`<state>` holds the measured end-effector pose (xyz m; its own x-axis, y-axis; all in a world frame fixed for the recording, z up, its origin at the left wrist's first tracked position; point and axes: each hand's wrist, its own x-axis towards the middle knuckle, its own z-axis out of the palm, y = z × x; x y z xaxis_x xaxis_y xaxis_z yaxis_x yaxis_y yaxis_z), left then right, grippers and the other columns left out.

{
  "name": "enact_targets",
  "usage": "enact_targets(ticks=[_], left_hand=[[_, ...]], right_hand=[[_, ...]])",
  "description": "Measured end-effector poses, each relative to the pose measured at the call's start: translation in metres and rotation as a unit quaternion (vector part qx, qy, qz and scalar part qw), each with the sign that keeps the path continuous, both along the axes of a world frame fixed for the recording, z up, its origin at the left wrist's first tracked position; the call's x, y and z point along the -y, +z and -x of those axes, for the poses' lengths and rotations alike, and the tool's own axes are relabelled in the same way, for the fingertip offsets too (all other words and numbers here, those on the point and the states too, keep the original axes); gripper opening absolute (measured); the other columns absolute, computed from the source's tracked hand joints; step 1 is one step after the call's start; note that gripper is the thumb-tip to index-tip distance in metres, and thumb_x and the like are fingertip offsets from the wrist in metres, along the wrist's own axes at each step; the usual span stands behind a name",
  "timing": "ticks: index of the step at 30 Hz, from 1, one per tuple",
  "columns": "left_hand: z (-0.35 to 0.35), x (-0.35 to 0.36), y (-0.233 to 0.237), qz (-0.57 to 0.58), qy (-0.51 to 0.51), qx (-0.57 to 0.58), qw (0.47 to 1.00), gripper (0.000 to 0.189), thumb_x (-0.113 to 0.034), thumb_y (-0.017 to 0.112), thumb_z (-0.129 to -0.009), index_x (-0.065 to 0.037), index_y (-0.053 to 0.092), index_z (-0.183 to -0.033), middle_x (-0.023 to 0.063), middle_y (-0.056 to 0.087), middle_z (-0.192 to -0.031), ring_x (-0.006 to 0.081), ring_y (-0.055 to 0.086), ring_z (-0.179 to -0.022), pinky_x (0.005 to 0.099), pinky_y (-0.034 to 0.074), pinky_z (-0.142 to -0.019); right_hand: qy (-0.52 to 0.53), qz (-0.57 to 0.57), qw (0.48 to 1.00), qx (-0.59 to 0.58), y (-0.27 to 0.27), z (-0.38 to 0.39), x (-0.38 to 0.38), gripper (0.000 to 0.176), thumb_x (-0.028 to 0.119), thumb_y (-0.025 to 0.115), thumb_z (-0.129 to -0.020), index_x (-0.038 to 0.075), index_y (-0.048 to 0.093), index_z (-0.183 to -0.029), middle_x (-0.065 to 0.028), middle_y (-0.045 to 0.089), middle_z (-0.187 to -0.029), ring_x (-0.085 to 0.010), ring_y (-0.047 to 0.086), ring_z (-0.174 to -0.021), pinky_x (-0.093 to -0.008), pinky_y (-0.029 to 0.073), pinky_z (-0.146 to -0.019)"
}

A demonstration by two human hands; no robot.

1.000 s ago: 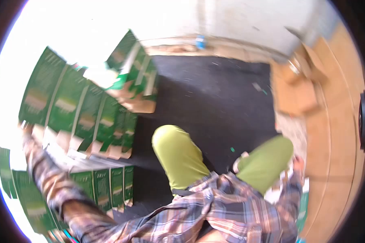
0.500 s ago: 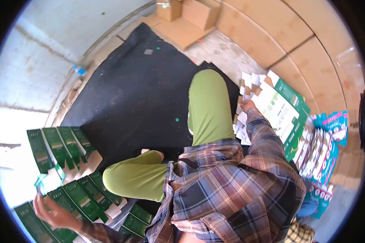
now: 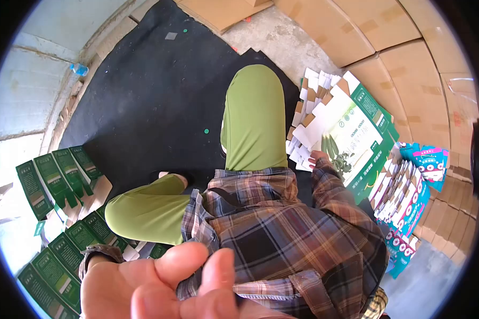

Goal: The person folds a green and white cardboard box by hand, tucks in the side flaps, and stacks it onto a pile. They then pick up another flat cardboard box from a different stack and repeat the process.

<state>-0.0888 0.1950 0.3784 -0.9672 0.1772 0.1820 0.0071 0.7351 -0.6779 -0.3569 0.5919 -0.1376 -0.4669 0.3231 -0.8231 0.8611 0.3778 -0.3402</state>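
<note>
Very large and close to the camera, my left hand (image 3: 159, 282) is palm up at the bottom, fingers bent but apart, nothing visible in them. Behind it at the left stand rows of folded green boxes (image 3: 64, 266). My right hand (image 3: 318, 158) is at the near edge of a stack of flattened green-and-white cartons (image 3: 356, 133), its fingers closed on a carton edge. White and brown tabs (image 3: 308, 127) stick out of the stack beside that hand. The top carton bears a picture of green vegetables.
A black mat (image 3: 159, 95) lies under my bent legs (image 3: 255, 117). Large brown cartons (image 3: 404, 69) line the right side. Teal-and-pink packages (image 3: 415, 196) stand beyond the stack. A blue bottle (image 3: 79, 69) lies by the left wall.
My left hand has come from the green boxes at the left up close to the camera. My right hand has shifted slightly along the carton edge. The view has also shifted.
</note>
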Motion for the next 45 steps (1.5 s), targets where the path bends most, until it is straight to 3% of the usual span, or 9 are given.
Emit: enact_targets(ticks=[3, 5, 8, 13, 33, 35, 36, 40, 45], left_hand=[[0.002, 0.0, 0.011, -0.01, 0.129, 0.233, 0.964, 0.041, -0.032, 0.057, -0.09, -0.018, 0.039, -0.124, 0.0012, 0.045, -0.113, 0.0137, 0.045, -0.117, 0.0467, 0.023, -0.11], [0.018, 0.043, -0.027, 0.122, -0.233, -0.073, 0.962, 0.04, -0.032, 0.057, -0.09, -0.014, 0.04, -0.121, 0.0044, 0.044, -0.109, 0.0206, 0.046, -0.116, 0.0531, 0.029, -0.105], [0.062, 0.054, -0.021, 0.05, -0.402, -0.114, 0.907, 0.03, -0.037, 0.059, -0.087, -0.026, 0.058, -0.116, -0.0031, 0.041, -0.122, 0.0171, 0.053, -0.096, 0.0547, 0.028, -0.101], [0.061, 0.03, -0.042, 0.017, -0.264, -0.21, 0.941, 0.018, -0.036, 0.057, -0.089, -0.024, 0.061, -0.102, -0.0049, 0.042, -0.115, 0.0121, 0.052, -0.088, 0.051, 0.032, -0.099], [0.028, 0.054, -0.046, 0.006, -0.336, -0.249, 0.908, 0.029, -0.04, 0.057, -0.088, -0.026, 0.058, -0.113, 0.0008, 0.039, -0.116, 0.0128, 0.052, -0.091, 0.0538, 0.035, -0.095], [-0.004, 0.055, -0.038, -0.025, -0.191, -0.163, 0.968, 0.036, -0.029, 0.057, -0.089, -0.01, 0.042, -0.116, 0.0103, 0.044, -0.105, 0.0299, 0.053, -0.107, 0.0591, 0.042, -0.093], [-0.004, 0.054, -0.067, -0.232, -0.198, -0.329, 0.894, 0.024, -0.021, 0.067, -0.077, -0.011, 0.06, -0.097, 0.0114, 0.05, -0.096, 0.0282, 0.054, -0.089, 0.0592, 0.041, -0.09], [0.006, 0.085, -0.083, -0.411, -0.003, -0.208, 0.888, 0.039, 0.005, 0.068, -0.063, 0.003, 0.063, -0.101, 0.0175, 0.051, -0.113, 0.031, 0.052, -0.102, 0.0404, 0.043, -0.088], [0.005, 0.154, -0.188, -0.592, 0.092, -0.243, 0.763, 0.035, 0.002, 0.064, -0.074, -0.003, 0.061, -0.108, 0.0107, 0.055, -0.111, 0.0238, 0.053, -0.102, 0.0329, 0.043, -0.089]], right_hand=[[-0.087, 0.049, 0.995, 0.027, -0.027, -0.005, -0.005, 0.036, 0.021, 0.057, -0.087, 0.007, 0.051, -0.119, -0.0096, 0.06, -0.11, -0.0271, 0.062, -0.092, -0.0455, 0.05, -0.07], [-0.233, 0.145, 0.962, 0.011, -0.03, -0.019, 0.001, 0.039, 0.024, 0.056, -0.089, 0.009, 0.046, -0.123, -0.0085, 0.058, -0.114, -0.0273, 0.062, -0.093, -0.046, 0.05, -0.071], [-0.354, 0.183, 0.917, -0.024, -0.049, -0.018, 0.009, 0.03, 0.03, 0.05, -0.093, 0.009, 0.048, -0.114, -0.0053, 0.06, -0.105, -0.0233, 0.061, -0.093, -0.0458, 0.049, -0.074], [-0.544, 0.238, 0.802, -0.068, -0.077, -0.013, -0.002, 0.049, 0.045, 0.057, -0.087, 0.007, 0.047, -0.115, -0.0063, 0.059, -0.101, -0.023, 0.058, -0.093, -0.04, 0.049, -0.073], [-0.51, 0.388, 0.698, -0.319, 0.074, 0.036, 0.051, 0.044, 0.03, 0.074, -0.077, 0.004, 0.053, -0.105, -0.0041, 0.063, -0.093, -0.0188, 0.059, -0.078, -0.0305, 0.05, -0.06], [-0.448, 0.458, 0.696, -0.325, 0.1, 0.036, 0.06, 0.041, 0.029, 0.073, -0.078, 0.005, 0.054, -0.105, -0.0042, 0.063, -0.093, -0.0189, 0.058, -0.078, -0.0305, 0.049, -0.061], [-0.422, 0.482, 0.696, -0.323, 0.116, 0.033, 0.07, 0.035, 0.027, 0.07, -0.081, 0.006, 0.056, -0.105, -0.0038, 0.063, -0.093, -0.0175, 0.058, -0.078, -0.0295, 0.048, -0.062], [-0.292, 0.556, 0.711, -0.315, 0.174, 0.015, 0.118, 0.026, 0.025, 0.062, -0.087, 0.008, 0.058, -0.106, -0.0029, 0.065, -0.094, -0.0141, 0.058, -0.078, -0.0278, 0.048, -0.064], [-0.162, 0.609, 0.72, -0.292, 0.234, 0.002, 0.173, 0.027, 0.025, 0.057, -0.091, 0.008, 0.057, -0.111, -0.0048, 0.064, -0.105, -0.0158, 0.061, -0.089, -0.0293, 0.049, -0.068]])
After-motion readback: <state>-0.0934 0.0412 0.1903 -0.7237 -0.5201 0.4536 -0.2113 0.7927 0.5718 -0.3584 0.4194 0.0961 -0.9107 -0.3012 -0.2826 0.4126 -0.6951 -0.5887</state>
